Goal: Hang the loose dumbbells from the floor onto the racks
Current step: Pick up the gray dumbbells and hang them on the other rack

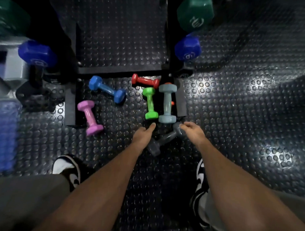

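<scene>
Here, green dumbbell (150, 103) and grey dumbbell (167, 103) lie touching beyond both hands.

the floor (236, 111) is black rubber with raised round studs, dim overall. bright light glares off the studs at right. a blue mat (0, 137) lies at the left edge. a grey metal block (13, 67) stands at upper left.

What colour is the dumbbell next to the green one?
Light grey dumbbell, seen best in the head view.
</scene>
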Demonstrator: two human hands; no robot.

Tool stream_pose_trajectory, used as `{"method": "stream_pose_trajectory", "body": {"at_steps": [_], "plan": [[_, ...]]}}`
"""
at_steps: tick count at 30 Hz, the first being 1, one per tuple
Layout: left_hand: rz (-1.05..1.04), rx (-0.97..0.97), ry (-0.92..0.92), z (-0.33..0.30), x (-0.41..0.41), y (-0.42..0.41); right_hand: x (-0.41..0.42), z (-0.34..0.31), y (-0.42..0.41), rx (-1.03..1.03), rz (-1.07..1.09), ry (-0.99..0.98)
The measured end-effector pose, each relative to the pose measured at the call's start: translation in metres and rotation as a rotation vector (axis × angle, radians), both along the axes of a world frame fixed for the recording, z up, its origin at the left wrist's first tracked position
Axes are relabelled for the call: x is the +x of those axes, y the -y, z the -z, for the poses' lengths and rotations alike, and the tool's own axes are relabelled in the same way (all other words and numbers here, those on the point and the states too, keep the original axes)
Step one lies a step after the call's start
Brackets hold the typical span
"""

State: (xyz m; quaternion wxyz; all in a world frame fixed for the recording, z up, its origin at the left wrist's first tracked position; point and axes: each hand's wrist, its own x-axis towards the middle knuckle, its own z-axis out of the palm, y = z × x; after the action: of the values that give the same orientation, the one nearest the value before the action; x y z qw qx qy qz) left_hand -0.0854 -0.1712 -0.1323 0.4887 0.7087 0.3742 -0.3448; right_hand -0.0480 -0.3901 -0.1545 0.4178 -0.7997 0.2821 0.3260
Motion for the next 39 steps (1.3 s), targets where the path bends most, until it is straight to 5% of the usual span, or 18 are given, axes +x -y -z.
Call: {"method": "stream_pose_trajectory", "body": {"at_steps": [16,27,39], "plan": [[-0.15,-0.225,-0.295,0.051,-0.018,0.022,-0.004,0.041,-0.002,0.029,-0.068,-0.071],[-0.274,-0.143,-0.22,0.054,-0.024,0.025,-0.008,0.038,-0.002,-0.036,-0.145,0.06],[-0.242,-0.223,0.034,-0.009,0.016,0.027,0.011,-0.041,0.019,0.136,0.185,0.285]]}}
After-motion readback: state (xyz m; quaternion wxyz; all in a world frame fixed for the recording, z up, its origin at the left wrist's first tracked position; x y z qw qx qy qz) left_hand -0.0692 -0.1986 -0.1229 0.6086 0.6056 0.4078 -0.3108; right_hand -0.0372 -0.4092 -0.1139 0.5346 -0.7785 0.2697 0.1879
